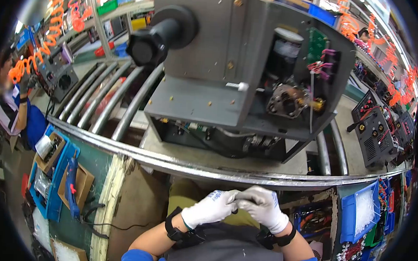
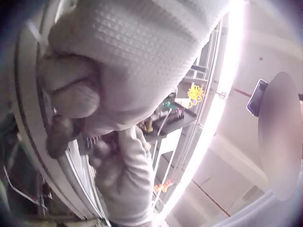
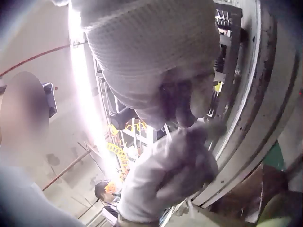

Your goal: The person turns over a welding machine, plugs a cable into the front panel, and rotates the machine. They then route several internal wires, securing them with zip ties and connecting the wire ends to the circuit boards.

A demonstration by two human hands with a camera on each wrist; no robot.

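Both hands wear white knit gloves with darkened fingertips and meet in front of the lap in the head view. My left hand comes in from the left with its fingers bent toward the other hand. The right hand is bent too, its greyed fingers overlapping the left fingertips. In the left wrist view the left glove fills the top, the right glove below it. The right wrist view shows curled right fingers against the left glove. Whether something small lies between them, I cannot tell.
A grey machine housing with a black knob stands ahead on a roller conveyor. A blue tool and blue bins lie on the left; another blue bin is on the right. Another person works at far left.
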